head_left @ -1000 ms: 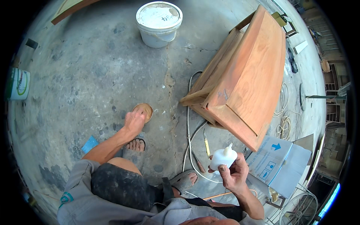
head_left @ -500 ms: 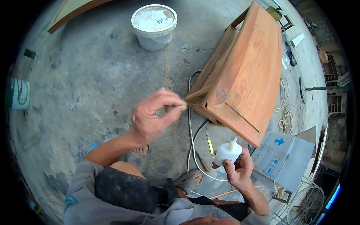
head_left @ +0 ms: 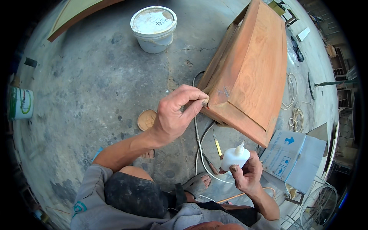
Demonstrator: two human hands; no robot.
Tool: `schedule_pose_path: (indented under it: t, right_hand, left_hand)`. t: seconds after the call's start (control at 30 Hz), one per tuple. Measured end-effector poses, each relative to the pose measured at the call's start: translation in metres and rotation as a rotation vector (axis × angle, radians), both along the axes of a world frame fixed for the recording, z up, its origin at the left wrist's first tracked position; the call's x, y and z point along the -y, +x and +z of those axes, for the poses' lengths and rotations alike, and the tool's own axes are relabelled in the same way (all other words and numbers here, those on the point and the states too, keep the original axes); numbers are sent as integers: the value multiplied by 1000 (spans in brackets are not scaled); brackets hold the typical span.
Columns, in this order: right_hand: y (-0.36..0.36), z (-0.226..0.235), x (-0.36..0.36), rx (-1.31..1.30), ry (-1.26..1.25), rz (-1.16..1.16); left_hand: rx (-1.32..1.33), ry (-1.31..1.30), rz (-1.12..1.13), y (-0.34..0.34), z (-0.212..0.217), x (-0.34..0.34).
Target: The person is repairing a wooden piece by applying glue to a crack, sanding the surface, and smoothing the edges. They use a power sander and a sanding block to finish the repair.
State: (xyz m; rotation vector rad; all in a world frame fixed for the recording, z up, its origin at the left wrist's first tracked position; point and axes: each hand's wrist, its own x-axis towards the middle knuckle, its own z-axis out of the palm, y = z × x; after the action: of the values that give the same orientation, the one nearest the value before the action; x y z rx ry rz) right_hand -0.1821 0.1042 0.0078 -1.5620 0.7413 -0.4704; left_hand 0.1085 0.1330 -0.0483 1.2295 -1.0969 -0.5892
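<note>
My left hand [head_left: 177, 113] is raised with its fingertips pinched together against the near corner of a reddish wooden cabinet piece [head_left: 249, 73] that lies tilted on the concrete floor. What the fingers pinch is too small to tell. My right hand [head_left: 245, 173] holds a small white squeeze bottle [head_left: 234, 156] with a pointed nozzle, upright, below the cabinet's lower edge. A small round lid with brown paste [head_left: 147, 119] lies on the floor just left of my left wrist.
A white plastic bucket [head_left: 153, 28] stands at the top. A cardboard box [head_left: 294, 158] sits at the right beside a fan grille [head_left: 318, 207]. White cable [head_left: 199, 153] loops near my sandalled foot [head_left: 197, 184]. A green-and-white can [head_left: 21, 103] stands at the far left.
My left hand rose from the paste lid on the floor to the cabinet's corner and pinched there. The right hand kept the bottle, shifting slightly.
</note>
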Motion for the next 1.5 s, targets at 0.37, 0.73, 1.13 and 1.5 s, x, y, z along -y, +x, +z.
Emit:
schedule_pose_path:
  t: [0.37, 0.73, 1.13, 1.5]
  right_hand:
    - [-2, -2, 1, 8, 9, -14]
    - [1, -1, 3, 21, 25, -14]
    - [-3, -3, 4, 8, 29, 7]
    - [2, -2, 3, 16, 19, 7]
  left_hand:
    - [439, -214, 127, -4, -9, -9]
    - [372, -270, 96, -2, -16, -17]
    - [569, -252, 33, -1, -23, -20]
    - [550, -227, 5, -2, -17, -15]
